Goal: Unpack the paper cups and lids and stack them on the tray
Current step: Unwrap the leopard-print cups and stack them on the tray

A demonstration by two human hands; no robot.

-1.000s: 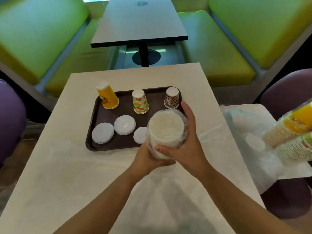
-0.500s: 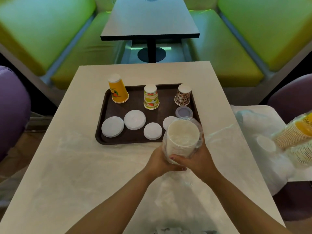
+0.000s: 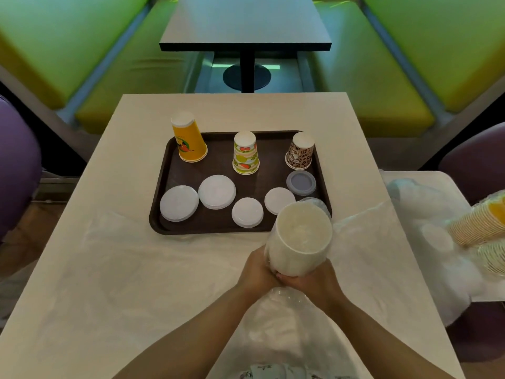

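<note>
Sleeve of white lids [image 3: 299, 239], wrapped in clear plastic: held above the tabletop [image 3: 109, 269] just off the near right corner of the tray [image 3: 164, 170], and overlapping that corner in the head view. Long axis tilted, open upper end toward the camera and away from the hands, lower end buried in the grip. Wrapper seems still on; unpacking of this sleeve judged not yet done.

Left hand [image 3: 255, 272]: fingers curled around the sleeve's lower left side.

Right hand [image 3: 314, 280]: clasped around the lower right side and underneath, touching the left hand. Both are equally near the sleeve; the right lies closer to the tray's near right corner.

Tray, dark brown, centred on the tabletop. Far row, upturned: yellow cup [image 3: 188, 140] at the far left corner, fruit-print cup [image 3: 246, 154] mid-row, leopard-print cup [image 3: 300, 151] at the far right. Near row: four white lids [image 3: 179, 203] lying flat from the near left toward the sleeve, and a translucent grey lid [image 3: 301, 182] near the right rim, just in front of the leopard-print cup.

Loose clear plastic [image 3: 284, 337]: spread on the tabletop between the tray and the person.

Side surface to the right of the tray: more plastic wrap and sleeved cup stacks [image 3: 478, 228] lying on their sides, well apart from the tray.
</note>
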